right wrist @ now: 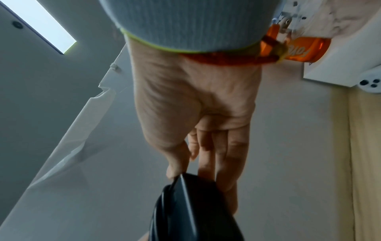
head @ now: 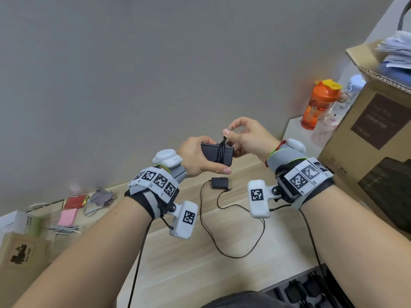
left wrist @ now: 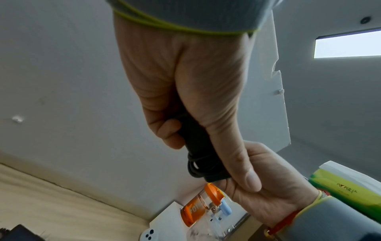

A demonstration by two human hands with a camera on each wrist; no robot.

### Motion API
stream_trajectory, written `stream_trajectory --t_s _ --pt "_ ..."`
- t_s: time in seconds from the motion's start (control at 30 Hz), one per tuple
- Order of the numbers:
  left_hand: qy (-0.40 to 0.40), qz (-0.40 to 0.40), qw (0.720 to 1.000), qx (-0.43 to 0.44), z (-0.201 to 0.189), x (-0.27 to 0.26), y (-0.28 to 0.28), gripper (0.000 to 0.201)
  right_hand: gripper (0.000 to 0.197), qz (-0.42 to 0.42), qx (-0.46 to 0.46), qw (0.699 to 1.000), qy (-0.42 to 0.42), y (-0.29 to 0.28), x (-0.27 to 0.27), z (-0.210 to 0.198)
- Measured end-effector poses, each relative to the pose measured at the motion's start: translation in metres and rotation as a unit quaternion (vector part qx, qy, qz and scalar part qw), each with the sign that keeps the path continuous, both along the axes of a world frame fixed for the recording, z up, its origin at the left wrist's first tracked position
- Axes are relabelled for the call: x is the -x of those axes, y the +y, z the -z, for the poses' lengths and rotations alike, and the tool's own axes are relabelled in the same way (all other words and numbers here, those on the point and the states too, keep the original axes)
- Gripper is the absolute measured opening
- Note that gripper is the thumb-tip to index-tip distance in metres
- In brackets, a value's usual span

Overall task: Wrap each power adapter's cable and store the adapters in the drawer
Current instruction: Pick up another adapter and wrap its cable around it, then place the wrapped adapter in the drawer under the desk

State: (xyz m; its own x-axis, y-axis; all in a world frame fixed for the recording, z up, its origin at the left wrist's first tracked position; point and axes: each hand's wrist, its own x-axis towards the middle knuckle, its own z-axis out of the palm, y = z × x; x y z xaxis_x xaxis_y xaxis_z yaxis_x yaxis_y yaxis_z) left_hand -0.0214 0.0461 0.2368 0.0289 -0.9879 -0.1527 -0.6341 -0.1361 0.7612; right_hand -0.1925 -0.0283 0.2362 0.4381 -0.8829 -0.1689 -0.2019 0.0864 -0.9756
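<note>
A black power adapter (head: 214, 153) is held in the air above the wooden desk, with its cable (head: 222, 150) wound in several turns round its body. My left hand (head: 200, 158) grips the adapter from the left, thumb underneath. My right hand (head: 246, 135) pinches the cable's free end, and the metal plug tip (head: 231, 128) sticks out between its thumb and forefinger. In the left wrist view the adapter (left wrist: 198, 146) shows between thumb and fingers. In the right wrist view the adapter (right wrist: 191, 210) fills the bottom. A second black adapter (head: 219, 182) lies on the desk below, its cable (head: 233, 238) loose.
An orange bottle (head: 318, 105) stands on a white block at the back right, next to a large cardboard box (head: 373, 134). At the left lie a pink pad (head: 66, 217), a red packet (head: 75, 201), a grey cloth and a white cable. A dark open compartment (head: 311, 290) shows at the bottom right.
</note>
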Motion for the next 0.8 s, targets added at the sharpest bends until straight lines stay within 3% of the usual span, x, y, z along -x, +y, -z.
stream_trajectory --t_s 0.17,0.33,0.47,0.57,0.7,0.8 --pt "0.014 0.047 0.999 -0.015 0.016 0.008 0.002 0.054 0.01 -0.009 -0.036 0.999 0.012 0.016 0.011 0.016" --pt "0.085 0.052 0.994 -0.036 0.045 0.019 -0.002 0.065 0.009 0.055 -0.113 0.992 0.002 0.029 0.021 0.032" --pt "0.081 0.102 0.989 -0.072 0.082 0.038 -0.001 0.063 0.008 0.103 -0.177 0.978 0.043 0.044 0.04 0.058" --pt "0.106 0.097 0.986 -0.089 0.103 0.055 0.004 0.059 0.007 0.14 -0.212 0.966 0.046 0.057 0.055 0.073" --pt "0.161 0.072 0.978 -0.109 0.119 0.077 0.012 0.052 0.037 0.143 -0.201 0.967 0.063 0.076 0.073 0.092" --pt "0.186 0.055 0.974 -0.117 0.123 0.091 0.018 0.044 0.039 0.128 -0.212 0.967 0.061 0.089 0.086 0.098"
